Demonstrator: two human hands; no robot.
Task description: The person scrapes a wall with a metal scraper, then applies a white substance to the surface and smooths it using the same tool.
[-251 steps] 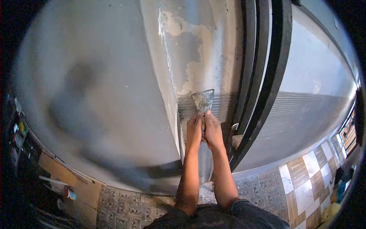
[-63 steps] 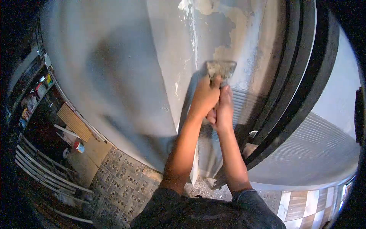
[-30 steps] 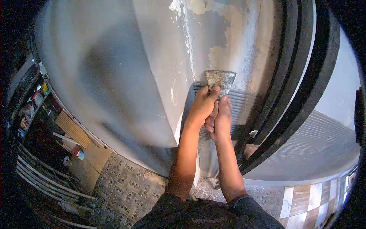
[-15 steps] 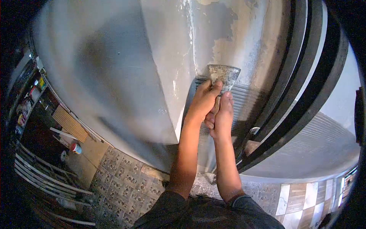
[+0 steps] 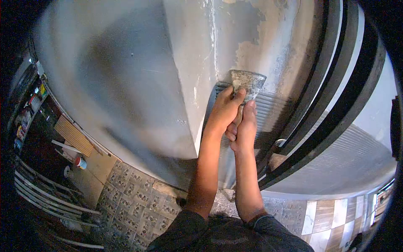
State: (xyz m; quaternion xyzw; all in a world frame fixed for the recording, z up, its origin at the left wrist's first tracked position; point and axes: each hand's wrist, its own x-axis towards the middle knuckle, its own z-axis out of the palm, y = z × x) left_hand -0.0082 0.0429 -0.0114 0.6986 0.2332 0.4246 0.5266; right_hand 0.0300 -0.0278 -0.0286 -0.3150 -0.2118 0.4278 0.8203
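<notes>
A putty knife [image 5: 248,82] with a wide, stained metal blade points up toward the wall [image 5: 235,50], its broad edge at or close to the patchy surface. My right hand [image 5: 244,126] is wrapped round its handle, thumb pointing up along it. Higher up, my left hand [image 5: 226,110] grips where the blade meets the handle, with its thumb pressed on the blade's face. Most of the handle is hidden by my fingers. Old coating with ragged edges shows on the wall above the blade, and a rough white line [image 5: 213,38] runs down the corner beside it.
Dark curved bars [image 5: 336,113] run close along the right. A grey wall section [image 5: 126,75] juts out at left. Below lie patterned floor tiles [image 5: 134,193]. A small white-and-red bucket [image 5: 80,162] and metal rails [image 5: 54,189] are at lower left.
The view has shifted slightly, so the wall and bars sit a little to the right. Both hands keep the same hold on the putty knife, with hardly any movement.
</notes>
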